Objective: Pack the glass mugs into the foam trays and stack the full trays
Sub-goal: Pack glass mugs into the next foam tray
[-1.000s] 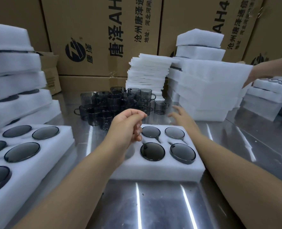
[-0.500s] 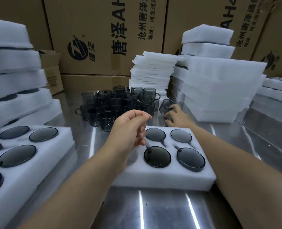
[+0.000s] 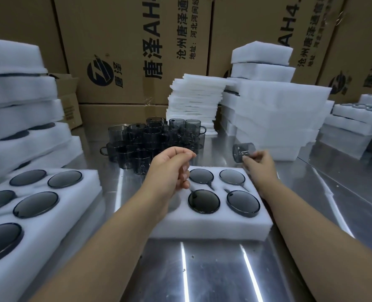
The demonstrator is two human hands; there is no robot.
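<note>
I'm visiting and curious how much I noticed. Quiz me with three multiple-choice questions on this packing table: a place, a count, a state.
1. Where, relative to the middle foam tray, is the glass mug in the right hand?
A in one of its slots
B in the air beyond its far right corner
C lying on top of it

2. How many mugs show in that tray?
A one
B two
C four

3. How is the left hand?
A curled, holding nothing
B gripping a mug
C flat on the tray

Answers:
1 B, it is held tilted, clear of the tray.
2 C, four dark round bases show.
3 A, nothing shows in its fingers.
</note>
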